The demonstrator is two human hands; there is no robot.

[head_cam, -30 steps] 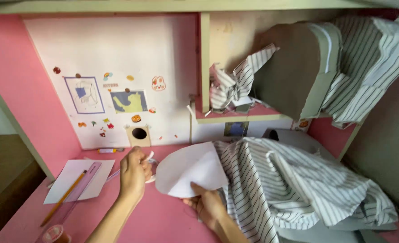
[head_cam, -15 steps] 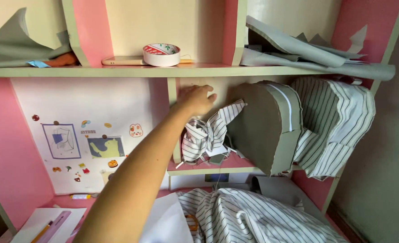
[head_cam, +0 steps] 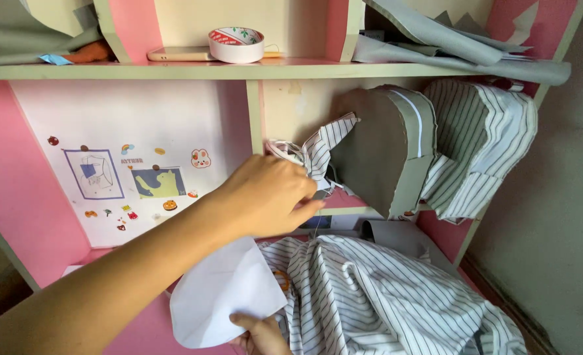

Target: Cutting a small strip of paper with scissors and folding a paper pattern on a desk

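Observation:
My left hand [head_cam: 268, 197] reaches across from the lower left to the mouth of the small shelf compartment. Its fingers are curled against a bunched striped cloth scrap [head_cam: 324, 148]; whether they grip it is hidden. My right hand [head_cam: 260, 334], at the bottom edge, pinches a white paper pattern piece [head_cam: 222, 296]. The paper rests on the pink desk and overlaps a large striped shirt cloth [head_cam: 383, 296]. A grey card pattern [head_cam: 380, 154] stands in the compartment beside the scrap.
A tape roll [head_cam: 236, 45] and a flat phone [head_cam: 176, 54] lie on the upper shelf [head_cam: 140, 71]. Grey card sheets [head_cam: 449, 46] are stacked at top right, with more striped cloth [head_cam: 485, 141] hanging below. Stickers and drawings cover the white back panel [head_cam: 134, 177].
My left hand has come down from the upper shelf edge to the striped scrap in the compartment. The view has tilted slightly down, and my right hand on the paper shows again.

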